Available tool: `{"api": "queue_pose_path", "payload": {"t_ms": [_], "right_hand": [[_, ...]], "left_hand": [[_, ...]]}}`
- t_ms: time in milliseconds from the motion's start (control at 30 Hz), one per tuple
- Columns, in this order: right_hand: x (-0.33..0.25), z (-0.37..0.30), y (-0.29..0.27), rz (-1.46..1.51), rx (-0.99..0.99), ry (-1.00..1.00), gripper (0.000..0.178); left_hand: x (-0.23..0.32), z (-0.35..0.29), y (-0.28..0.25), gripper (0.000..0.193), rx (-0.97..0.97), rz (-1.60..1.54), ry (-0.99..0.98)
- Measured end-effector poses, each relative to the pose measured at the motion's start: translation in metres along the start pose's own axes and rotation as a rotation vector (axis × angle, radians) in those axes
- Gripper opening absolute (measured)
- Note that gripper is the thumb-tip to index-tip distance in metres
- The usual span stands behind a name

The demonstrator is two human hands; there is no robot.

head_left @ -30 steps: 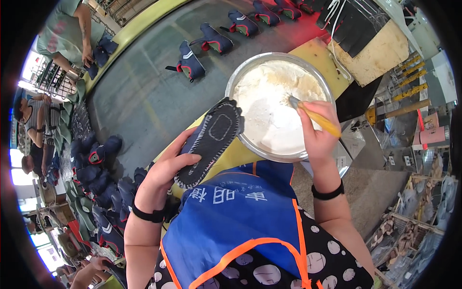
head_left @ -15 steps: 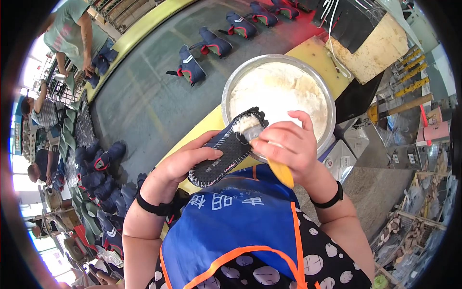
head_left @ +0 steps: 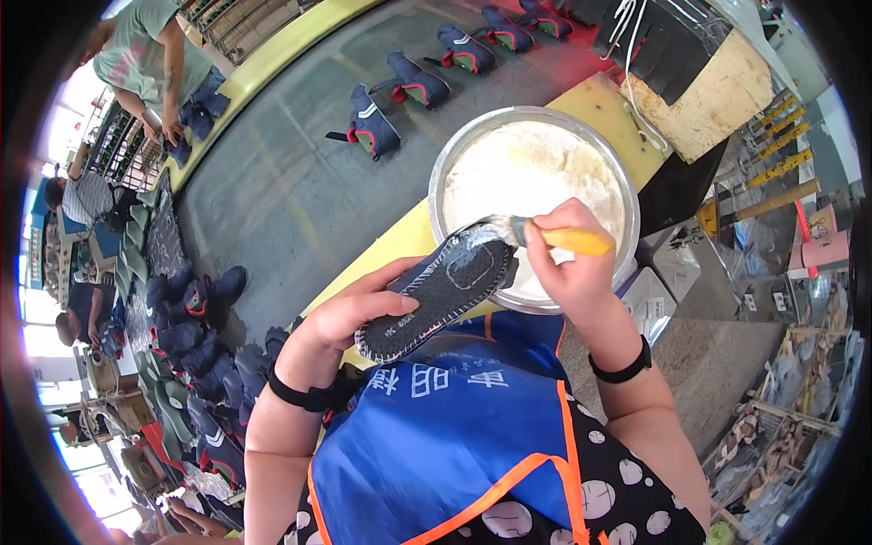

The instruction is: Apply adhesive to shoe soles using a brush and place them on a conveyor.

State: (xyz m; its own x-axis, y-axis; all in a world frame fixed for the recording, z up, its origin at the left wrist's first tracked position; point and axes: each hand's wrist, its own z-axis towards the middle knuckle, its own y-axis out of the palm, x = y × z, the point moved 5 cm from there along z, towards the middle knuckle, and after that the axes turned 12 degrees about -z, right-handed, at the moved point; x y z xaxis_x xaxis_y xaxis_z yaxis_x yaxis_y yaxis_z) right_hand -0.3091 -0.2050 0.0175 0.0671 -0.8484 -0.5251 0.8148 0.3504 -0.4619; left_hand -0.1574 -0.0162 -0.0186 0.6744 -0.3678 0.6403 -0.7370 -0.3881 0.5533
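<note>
My left hand (head_left: 368, 304) grips a dark shoe upper (head_left: 434, 292) with its black, white-stitched underside turned up. The thumb presses on the sole near the lower end. In my right hand (head_left: 572, 259) is a brush with a yellow handle (head_left: 581, 241); its bristles touch the toe-side edge of the underside, where a thin whitish smear shows. Just beyond both hands stands a wide metal bowl (head_left: 440, 168) of creamy white paste (head_left: 536, 182). The shoe's upper end overlaps the bowl's near rim.
A green conveyor belt (head_left: 272, 173) carries several navy shoes (head_left: 375, 127) with red trim. More shoes (head_left: 213, 363) are heaped at the left. A person (head_left: 150, 64) handles shoes across the belt. Cartons (head_left: 649, 300) stand right of the bowl.
The brush has swung from lying over the sole to its far edge, its handle now pointing right. The white clump on the sole has been spread thin.
</note>
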Motion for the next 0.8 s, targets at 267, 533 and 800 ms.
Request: {"api": "queue_pose_path", "payload": {"t_ms": [267,533,800], "right_hand": [[-0.001,-0.006,0.000,0.201,0.082,0.259,0.008],[0.012,-0.007,0.007,0.124,0.051,0.469,0.010],[-0.024,-0.024,0.016,0.187,0.008,0.348,0.013]], "left_hand": [[0.000,0.000,-0.003,0.074,0.059,0.162,0.220],[-0.001,0.006,0.000,0.074,0.121,0.214,0.399],[-0.003,0.013,-0.006,0.078,0.215,0.096,0.432]]}}
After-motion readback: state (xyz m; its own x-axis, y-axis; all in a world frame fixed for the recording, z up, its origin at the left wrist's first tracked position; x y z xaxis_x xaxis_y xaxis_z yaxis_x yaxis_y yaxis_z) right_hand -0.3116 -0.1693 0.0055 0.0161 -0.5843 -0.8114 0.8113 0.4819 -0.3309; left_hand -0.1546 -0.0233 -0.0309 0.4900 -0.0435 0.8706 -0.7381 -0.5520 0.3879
